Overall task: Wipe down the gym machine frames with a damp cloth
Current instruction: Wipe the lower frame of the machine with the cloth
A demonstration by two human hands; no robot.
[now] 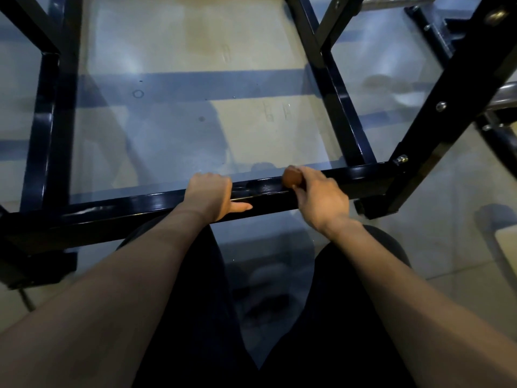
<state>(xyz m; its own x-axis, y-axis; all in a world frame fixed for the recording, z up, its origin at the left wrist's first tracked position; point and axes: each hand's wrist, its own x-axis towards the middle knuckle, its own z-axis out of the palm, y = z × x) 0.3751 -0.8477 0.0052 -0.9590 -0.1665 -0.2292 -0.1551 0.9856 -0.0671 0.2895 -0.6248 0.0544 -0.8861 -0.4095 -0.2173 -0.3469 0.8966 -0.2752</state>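
Note:
A black steel gym machine frame lies low over the floor, and its near horizontal bar [156,201] runs across the middle of the view. My left hand [211,196] grips this bar from above, fingers curled over the far side and thumb stretched along the near face. My right hand [316,196] holds a small bunched reddish-brown cloth [291,177] and presses it onto the top of the same bar, a little right of the left hand. Most of the cloth is hidden inside the fist.
More black frame members surround the spot: an upright post [53,113] at left, a bar [340,102] running away at centre right, and a diagonal bolted beam [442,105] at right. Chrome bars [503,95] show at the far right. Pale glossy floor [181,121] lies beneath. My dark-clothed knees fill the bottom.

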